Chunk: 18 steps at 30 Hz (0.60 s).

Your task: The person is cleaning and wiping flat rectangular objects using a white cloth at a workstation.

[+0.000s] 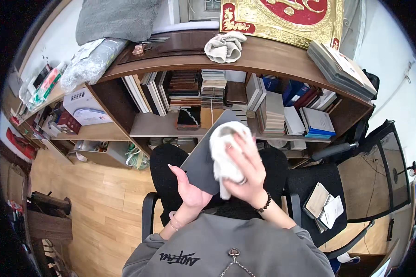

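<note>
Over my lap, a flat dark grey panel [199, 170] is tilted, its far corner pointing up toward the shelf. My left hand [192, 194] supports its near left edge; the thumb stands out at the side and the other fingers are hidden under the panel. Pressed on the panel's right part is a bunched white cloth [220, 159]. My right hand [248, 171] lies over that cloth with its fingers bent onto it, and a dark bead bracelet shows on the wrist. The cloth covers much of the panel's right side.
Ahead stands a brown bookcase [272, 51] filled with sample boards and binders. On its top lie a crumpled beige cloth [225, 47], a gold-and-red framed panel [282, 21] and stacked boards [339, 69]. A black chair [309, 184] at the right bears notebooks [322, 207].
</note>
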Tool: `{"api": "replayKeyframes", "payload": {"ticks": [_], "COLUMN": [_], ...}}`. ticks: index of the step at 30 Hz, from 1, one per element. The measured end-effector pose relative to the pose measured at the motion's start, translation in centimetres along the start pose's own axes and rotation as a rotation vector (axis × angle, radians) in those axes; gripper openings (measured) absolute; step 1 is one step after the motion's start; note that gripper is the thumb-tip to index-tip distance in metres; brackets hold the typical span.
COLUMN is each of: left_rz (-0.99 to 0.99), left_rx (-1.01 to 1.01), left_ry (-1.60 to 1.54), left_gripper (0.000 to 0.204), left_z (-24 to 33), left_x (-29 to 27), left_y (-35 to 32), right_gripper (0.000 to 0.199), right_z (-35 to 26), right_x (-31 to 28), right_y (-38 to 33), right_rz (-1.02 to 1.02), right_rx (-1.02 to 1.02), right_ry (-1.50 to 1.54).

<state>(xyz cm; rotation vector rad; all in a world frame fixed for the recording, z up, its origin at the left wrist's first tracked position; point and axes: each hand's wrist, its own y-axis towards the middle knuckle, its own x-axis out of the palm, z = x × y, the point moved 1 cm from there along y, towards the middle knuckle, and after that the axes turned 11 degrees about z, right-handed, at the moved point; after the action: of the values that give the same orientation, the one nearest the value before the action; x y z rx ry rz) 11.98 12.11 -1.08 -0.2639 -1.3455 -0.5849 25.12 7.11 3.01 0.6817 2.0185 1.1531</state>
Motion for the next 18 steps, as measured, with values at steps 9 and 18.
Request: {"api": "replayKeyframes", "payload": {"ticks": [9, 18], "left_rz": [-0.432, -0.557], "left_rx": [0.557, 0.608], "left_ry": [1.424, 1.659], "left_gripper": [0.094, 0.043], "left_z": [1.5, 5.6], "left_x": [6.7, 5.9], "left_y": [0.2, -1.2], "right_gripper": [0.062, 0.053], "right_z": [-3.0, 1.1], "right_x": [-0.1, -5.1], "right_y": [-1.9, -1.0], "right_rz": [0.170, 0.126], "right_rx": [1.100, 1.209], "right_ry": [1.155, 0.968]}}
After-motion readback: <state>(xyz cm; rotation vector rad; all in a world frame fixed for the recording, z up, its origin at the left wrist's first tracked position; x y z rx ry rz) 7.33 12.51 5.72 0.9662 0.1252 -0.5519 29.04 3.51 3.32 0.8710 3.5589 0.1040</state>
